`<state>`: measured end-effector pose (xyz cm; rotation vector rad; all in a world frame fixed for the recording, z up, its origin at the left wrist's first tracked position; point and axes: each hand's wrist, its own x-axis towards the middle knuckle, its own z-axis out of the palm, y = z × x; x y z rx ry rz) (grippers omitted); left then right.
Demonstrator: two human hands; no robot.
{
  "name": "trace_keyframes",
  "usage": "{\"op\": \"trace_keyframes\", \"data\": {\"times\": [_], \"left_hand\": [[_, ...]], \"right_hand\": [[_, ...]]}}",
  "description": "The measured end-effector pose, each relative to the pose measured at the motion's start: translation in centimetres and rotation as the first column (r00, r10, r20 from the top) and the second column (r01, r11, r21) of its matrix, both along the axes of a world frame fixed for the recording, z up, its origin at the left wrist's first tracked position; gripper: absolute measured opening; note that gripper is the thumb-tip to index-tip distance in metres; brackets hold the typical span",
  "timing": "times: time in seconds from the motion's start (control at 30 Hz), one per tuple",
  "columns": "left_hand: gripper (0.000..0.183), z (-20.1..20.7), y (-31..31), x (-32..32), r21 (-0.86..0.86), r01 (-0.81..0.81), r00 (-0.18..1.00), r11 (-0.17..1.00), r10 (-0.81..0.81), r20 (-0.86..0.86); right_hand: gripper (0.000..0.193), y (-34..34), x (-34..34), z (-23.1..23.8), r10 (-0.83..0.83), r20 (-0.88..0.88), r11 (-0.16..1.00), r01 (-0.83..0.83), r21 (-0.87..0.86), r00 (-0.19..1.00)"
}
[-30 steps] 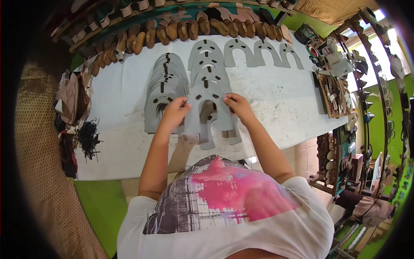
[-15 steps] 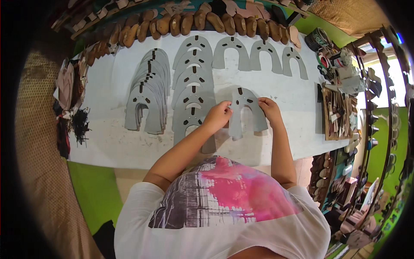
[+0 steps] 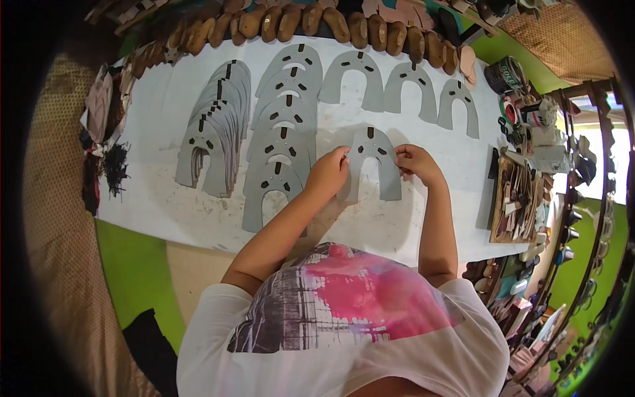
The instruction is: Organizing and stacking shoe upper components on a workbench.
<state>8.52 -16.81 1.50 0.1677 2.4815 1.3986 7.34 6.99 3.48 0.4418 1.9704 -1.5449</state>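
A U-shaped grey shoe upper (image 3: 370, 153) with small dark patches is upright in front of me, its curved end pointing away. My left hand (image 3: 329, 173) pinches its left edge, fingers closed. On the opposite side, the closed fingers of my right hand (image 3: 417, 163) grip its right edge. Beside my left forearm runs a column of overlapping grey uppers (image 3: 283, 142), its nearest piece partly hidden by that arm. Farther left, many more lie in a thick fanned stack (image 3: 218, 132). Three single uppers (image 3: 354, 69) are laid in a row beyond my hands.
Brown shoe lasts (image 3: 289, 23) line the far edge of the white table (image 3: 155, 99). Cans and jars, including a dark can (image 3: 506, 74), stand at the right, near a tray of scraps (image 3: 512, 198). Dark trimmings (image 3: 116, 169) lie at the left edge. A shelf rack rises on the right.
The upper between my hands has turned from tilted to straighter, its opening facing me. My right hand's fingers have curled more at its edge. The whole view has shifted slightly.
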Motion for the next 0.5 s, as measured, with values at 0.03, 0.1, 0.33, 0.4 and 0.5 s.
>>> {"op": "trace_keyframes", "data": {"times": [0.03, 0.1, 0.33, 0.4, 0.5], "left_hand": [[0.029, 0.1, 0.1, -0.3, -0.001, -0.005, 1.000, 1.000, 0.005, 0.003], [0.026, 0.3, 0.3, -1.4, 0.022, -0.062, 0.998, 0.998, 0.062, -0.011], [0.026, 0.4, -0.7, -9.8, -0.088, -0.138, 0.975, 0.986, 0.120, -0.187], [0.027, -0.3, -1.1, -12.2, -0.172, -0.127, 0.973, 0.977, 0.089, -0.212], [0.027, -1.1, -0.8, -14.3, -0.196, -0.104, 0.976, 0.975, 0.063, -0.207]], "right_hand": [[0.019, 0.1, -0.6, -0.2, 0.005, 0.003, 1.000, -0.005, -0.001, 1.000], [0.023, 0.3, -1.9, -0.6, 0.010, -0.047, 1.000, -0.011, -0.024, 0.999], [0.033, -1.7, -6.9, -2.1, -0.255, -0.194, 0.957, 0.218, -0.191, 0.947], [0.036, -2.7, -8.4, -2.4, -0.270, -0.219, 0.949, 0.221, -0.225, 0.938], [0.035, -3.3, -9.8, -3.1, -0.308, -0.247, 0.945, 0.265, -0.192, 0.919]]}}
